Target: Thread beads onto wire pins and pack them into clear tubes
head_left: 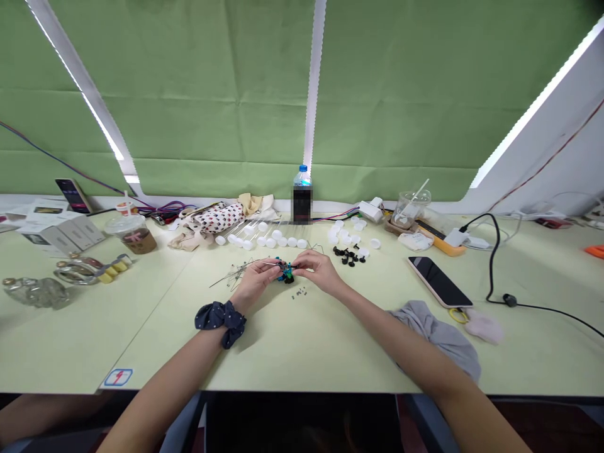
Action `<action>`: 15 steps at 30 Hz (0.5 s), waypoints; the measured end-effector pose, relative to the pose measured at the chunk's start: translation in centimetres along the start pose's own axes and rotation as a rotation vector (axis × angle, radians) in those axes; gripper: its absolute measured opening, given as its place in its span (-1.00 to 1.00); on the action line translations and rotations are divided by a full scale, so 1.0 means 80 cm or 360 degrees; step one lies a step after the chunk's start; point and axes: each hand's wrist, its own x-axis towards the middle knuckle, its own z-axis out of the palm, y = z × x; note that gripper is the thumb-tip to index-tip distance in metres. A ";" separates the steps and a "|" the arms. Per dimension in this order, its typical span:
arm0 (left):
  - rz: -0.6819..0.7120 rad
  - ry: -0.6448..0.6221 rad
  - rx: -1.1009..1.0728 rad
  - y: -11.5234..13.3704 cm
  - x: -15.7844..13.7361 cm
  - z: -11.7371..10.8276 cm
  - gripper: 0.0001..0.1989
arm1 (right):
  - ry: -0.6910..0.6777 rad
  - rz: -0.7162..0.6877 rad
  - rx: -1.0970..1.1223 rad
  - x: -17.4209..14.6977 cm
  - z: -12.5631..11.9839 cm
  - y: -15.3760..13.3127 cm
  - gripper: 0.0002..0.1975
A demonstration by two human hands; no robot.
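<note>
My left hand (257, 280), with a dark dotted scrunchie (221, 319) at its wrist, is closed on a thin metal wire (229, 274) that sticks out to the left. Facing it, my right hand (321, 272) pinches near the wire's right end; a small dark piece seems to be between those fingertips, too small to name. Below and between the hands lies a little heap of blue, green and black parts (287, 274). More bent wires (234, 280) lie beside my left hand. Tiny grey bits (299, 293) are scattered just in front.
Behind the hands lie clear tubes with white caps (277, 235), loose white caps (340, 234) and black round-headed pieces (349, 256). A bottle (302, 195) stands at the back. On the right are a phone (440, 281) and grey cloth (436, 336); on the left, a drink cup (136, 236) and glass bottles (36, 293).
</note>
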 end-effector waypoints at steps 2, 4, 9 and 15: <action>-0.0005 -0.0023 0.0028 -0.001 -0.001 0.001 -0.77 | 0.0005 -0.0019 -0.0039 -0.001 0.003 -0.004 -0.76; -0.0004 -0.0044 0.0056 -0.001 -0.002 0.001 -0.77 | 0.0008 -0.0016 -0.0057 -0.002 0.005 -0.006 -0.76; 0.0023 -0.0039 0.0151 0.000 -0.004 0.002 -0.75 | -0.0002 0.0066 -0.0014 -0.004 0.007 -0.005 -0.79; 0.0059 -0.0052 0.0317 0.000 -0.004 0.003 -0.73 | 0.0098 0.0298 0.0169 -0.014 0.016 -0.009 -0.78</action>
